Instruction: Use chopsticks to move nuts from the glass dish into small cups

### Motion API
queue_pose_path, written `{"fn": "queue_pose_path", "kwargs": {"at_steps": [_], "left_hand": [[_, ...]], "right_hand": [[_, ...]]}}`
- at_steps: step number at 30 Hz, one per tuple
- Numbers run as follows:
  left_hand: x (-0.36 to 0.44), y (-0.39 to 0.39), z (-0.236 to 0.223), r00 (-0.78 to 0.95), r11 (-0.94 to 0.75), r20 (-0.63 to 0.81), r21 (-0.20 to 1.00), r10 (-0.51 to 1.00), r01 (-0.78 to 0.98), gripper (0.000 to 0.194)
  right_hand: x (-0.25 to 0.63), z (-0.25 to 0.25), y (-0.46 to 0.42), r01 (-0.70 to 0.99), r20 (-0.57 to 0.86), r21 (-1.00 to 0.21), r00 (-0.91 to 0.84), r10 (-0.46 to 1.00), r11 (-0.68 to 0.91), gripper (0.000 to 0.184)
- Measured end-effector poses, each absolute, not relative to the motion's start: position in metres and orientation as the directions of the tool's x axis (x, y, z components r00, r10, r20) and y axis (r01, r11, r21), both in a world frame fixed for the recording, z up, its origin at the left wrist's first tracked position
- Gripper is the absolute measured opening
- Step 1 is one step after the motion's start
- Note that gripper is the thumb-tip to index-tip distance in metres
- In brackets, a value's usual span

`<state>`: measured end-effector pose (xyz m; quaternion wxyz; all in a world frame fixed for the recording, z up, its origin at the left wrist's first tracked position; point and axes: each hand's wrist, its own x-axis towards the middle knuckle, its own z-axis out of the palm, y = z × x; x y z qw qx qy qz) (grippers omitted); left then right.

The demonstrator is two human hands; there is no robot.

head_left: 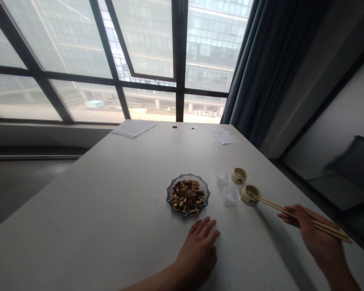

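Note:
My right hand (314, 232) grips a pair of wooden chopsticks (279, 208), whose tips reach into the mouth of a small beige cup (247, 199) with a dark marking. Whether the tips pinch anything is too small to tell. My left hand (202, 244) rests on the table, fingers spread, just in front of a scalloped glass bowl (206, 202). Mixed nuts and dark dried pieces (188, 196) fill the bowl. Between bowl and cup stands a clear plastic container (230, 198), with another clear container (222, 177) behind it. A second beige cup (239, 178) is beside that one.
The white table (124, 210) stretches toward a large window (151, 44). Stacked papers (135, 128) lie at its far left and loose sheets (225, 136) at its far right. A dark curtain (269, 60) hangs beyond the right edge.

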<state>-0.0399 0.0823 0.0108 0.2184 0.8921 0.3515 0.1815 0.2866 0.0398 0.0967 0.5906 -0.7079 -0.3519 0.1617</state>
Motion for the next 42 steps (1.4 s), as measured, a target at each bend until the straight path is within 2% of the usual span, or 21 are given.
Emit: {"fn": "queue_pose_path", "kwargs": {"at_steps": [12,24,36,42], "left_hand": [[-0.04,0.082,0.012,0.688,-0.654,0.161,0.52,0.707,0.55,0.047],[-0.04,0.083,0.009,0.689,-0.656,0.167,0.522,0.706,0.545,0.048],[-0.04,0.083,0.012,0.69,-0.657,0.163,0.515,0.705,0.55,0.05],[-0.04,0.082,0.012,0.69,-0.66,0.167,0.515,0.704,0.548,0.048]], "right_hand": [[0.283,0.075,0.032,0.212,0.219,-0.974,0.755,0.618,0.086,0.045],[0.285,0.07,0.028,0.169,0.188,-0.982,0.788,0.586,0.088,0.048],[0.285,0.08,0.006,0.098,0.086,-0.995,0.826,0.557,0.007,0.045],[0.279,0.081,0.009,0.136,0.117,-0.991,0.809,0.576,0.01,0.045]]}}
